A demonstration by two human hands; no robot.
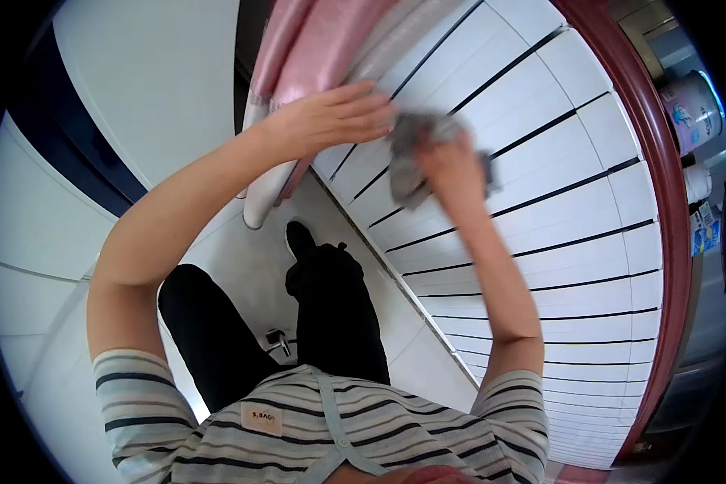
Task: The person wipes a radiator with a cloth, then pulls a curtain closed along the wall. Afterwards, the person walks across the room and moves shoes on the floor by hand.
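Note:
My right hand is closed over a crumpled grey cloth, blurred by motion, against the white tiled wall with its dark grooves. Fingers stretched out, my left hand is open beside the pink curtain, overlapping its edge in this view. Its fingertips point toward the cloth, a short distance away. The curtain hangs in folds down to a pale lower end near the floor.
A dark red ledge runs along the wall's top. Beyond it stand a canister, a white container and a blue packet. White panels are at left. My legs are over the pale tiled floor.

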